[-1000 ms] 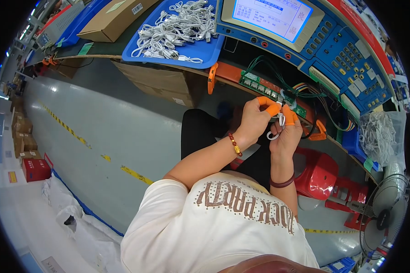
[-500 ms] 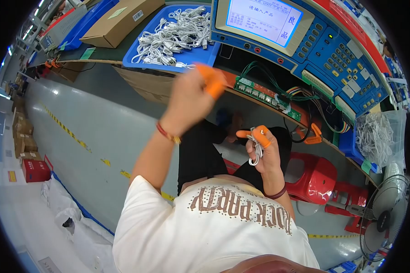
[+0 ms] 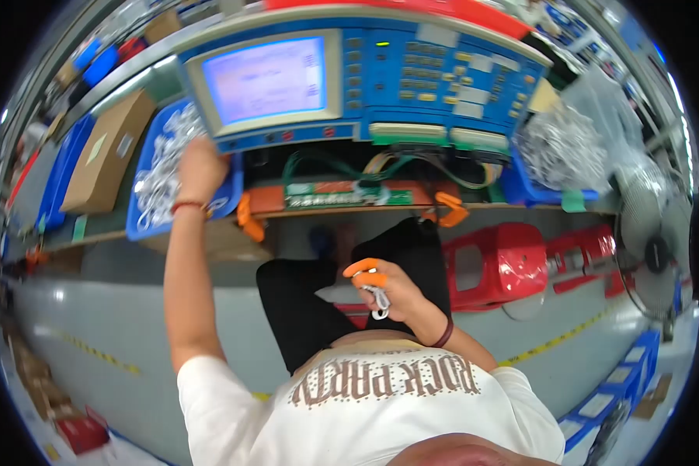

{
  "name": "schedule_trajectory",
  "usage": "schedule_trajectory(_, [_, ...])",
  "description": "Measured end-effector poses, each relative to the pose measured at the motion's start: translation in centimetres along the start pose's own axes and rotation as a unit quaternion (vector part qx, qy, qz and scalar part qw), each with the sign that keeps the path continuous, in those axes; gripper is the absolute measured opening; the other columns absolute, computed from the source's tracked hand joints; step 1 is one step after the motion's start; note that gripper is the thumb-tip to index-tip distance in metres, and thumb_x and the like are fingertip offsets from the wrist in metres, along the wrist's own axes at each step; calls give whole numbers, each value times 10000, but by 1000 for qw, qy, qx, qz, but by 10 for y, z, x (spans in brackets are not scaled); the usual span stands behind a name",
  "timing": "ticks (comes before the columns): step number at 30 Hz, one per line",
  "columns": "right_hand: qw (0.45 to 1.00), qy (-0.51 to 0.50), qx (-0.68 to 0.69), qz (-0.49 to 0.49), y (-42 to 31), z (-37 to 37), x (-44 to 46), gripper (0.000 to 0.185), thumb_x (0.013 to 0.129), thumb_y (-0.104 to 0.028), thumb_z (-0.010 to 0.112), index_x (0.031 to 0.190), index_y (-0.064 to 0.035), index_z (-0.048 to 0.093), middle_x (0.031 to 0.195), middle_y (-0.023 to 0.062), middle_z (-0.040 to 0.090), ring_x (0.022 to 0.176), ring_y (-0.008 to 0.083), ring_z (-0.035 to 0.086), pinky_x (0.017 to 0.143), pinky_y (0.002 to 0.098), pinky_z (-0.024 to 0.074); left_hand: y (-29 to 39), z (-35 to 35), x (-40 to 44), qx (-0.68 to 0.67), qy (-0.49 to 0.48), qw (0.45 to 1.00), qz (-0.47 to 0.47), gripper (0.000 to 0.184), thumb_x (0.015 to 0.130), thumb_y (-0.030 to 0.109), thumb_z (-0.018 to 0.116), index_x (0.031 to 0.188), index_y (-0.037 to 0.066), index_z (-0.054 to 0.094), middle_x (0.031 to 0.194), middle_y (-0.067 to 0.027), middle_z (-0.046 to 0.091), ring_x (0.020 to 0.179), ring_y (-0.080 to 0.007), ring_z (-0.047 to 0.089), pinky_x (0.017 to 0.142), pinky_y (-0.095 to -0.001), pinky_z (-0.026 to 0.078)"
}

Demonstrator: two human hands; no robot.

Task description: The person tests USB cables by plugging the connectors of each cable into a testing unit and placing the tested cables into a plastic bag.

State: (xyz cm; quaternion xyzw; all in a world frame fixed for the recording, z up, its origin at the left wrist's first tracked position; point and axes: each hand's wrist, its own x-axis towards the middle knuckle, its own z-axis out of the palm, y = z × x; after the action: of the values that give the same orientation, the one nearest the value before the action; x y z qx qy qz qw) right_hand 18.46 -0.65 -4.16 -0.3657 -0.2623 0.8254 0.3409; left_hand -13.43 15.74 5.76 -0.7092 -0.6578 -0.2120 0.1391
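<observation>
My left hand [image 3: 202,172] reaches into a blue tray [image 3: 233,185] piled with white cables [image 3: 159,182]. Its fingers are blurred and partly hidden at the pile, so their grip does not show. My right hand [image 3: 394,289], with orange finger cots on, is closed around a bundled white cable [image 3: 379,298] and held above my lap. Part of that cable hangs below the fingers as a loop.
A blue tester [image 3: 396,85] with a lit screen [image 3: 266,81] stands on the bench. In front of it lies a green connector board [image 3: 349,196] between orange clamps [image 3: 250,219]. A bin of white cables [image 3: 563,151] is at right, near a fan [image 3: 656,252] and red stool [image 3: 509,260].
My left hand has moved left and forward into the tray of cables. The right hand still grips its cable. The whole view has turned, and the tester now sits more centrally.
</observation>
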Motion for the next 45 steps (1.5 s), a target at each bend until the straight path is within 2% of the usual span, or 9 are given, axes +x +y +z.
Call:
schedule_trajectory(7, [1000,-6,-26,-12,8,-5,4,120,842,-56,540,950,-19,576,868,119,636,597,133,604,490,226,504,-13,-12,-18,-294,12,937,-191,280,747,125,636,963,-49,598,725,-97,616,645,-179,599,606,-282,471])
schedule_trajectory(11, [1000,-7,-5,-7,11,0,6,124,847,-72,553,957,-19,576,781,62,592,541,97,540,442,198,451,-8,-29,-37,-476,46,859,-181,188,823,69,587,974,-43,584,794,-36,571,675,-102,545,612,-216,423])
schedule_trajectory(17, [999,-25,27,8,-12,10,10,212,895,-212,547,958,-14,586,741,19,536,490,54,445,367,183,342,39,-62,-80,-267,151,950,56,293,797,-42,562,1083,13,586,952,-98,553,795,-181,538,698,-282,443])
schedule_trajectory(24, [995,-80,-19,-53,-32,37,16,247,869,-299,591,876,-52,596,656,-9,529,455,41,453,367,163,341,131,-52,-146,-286,-19,919,273,446,708,-84,589,1142,5,545,979,-154,542,878,-313,527,757,-369,442])
schedule_trajectory(30, [994,-42,-50,-87,-22,28,3,188,839,-164,616,960,-20,615,611,-6,530,421,46,450,360,170,328,149,-27,-177,-356,40,922,148,481,728,-53,623,1191,-13,500,978,-139,529,887,-297,526,763,-353,448])
schedule_trajectory(32, [992,-24,-55,-107,-16,25,-1,207,836,-137,615,1004,-17,616,605,-6,527,429,45,450,365,172,322,162,-33,-184,-425,17,904,-42,457,742,-36,633,1180,-13,503,1038,-134,523,908,-231,547,752,-313,453])
schedule_trajectory(34, [987,28,-83,-132,-15,25,-6,195,832,-113,623,1005,-23,629,633,12,562,438,45,451,400,171,338,157,-8,-198,-552,15,824,-130,356,760,-25,636,1105,-15,549,1005,-107,569,832,-155,578,703,-268,460])
schedule_trajectory(36, [985,43,-89,-138,-7,24,-5,197,834,-120,628,1010,-32,629,638,5,557,445,41,441,409,175,333,161,-6,-204,-716,-116,632,-272,211,799,-4,613,1009,-20,592,868,-76,622,682,-111,572,637,-226,441])
schedule_trajectory(45, [960,98,-183,-188,6,18,-14,199,838,-143,626,1000,-44,567,744,-3,571,485,31,448,399,177,338,167,8,-209,-743,-111,600,-276,121,800,1,643,918,-13,623,819,-45,630,695,-99,587,634,-221,477])
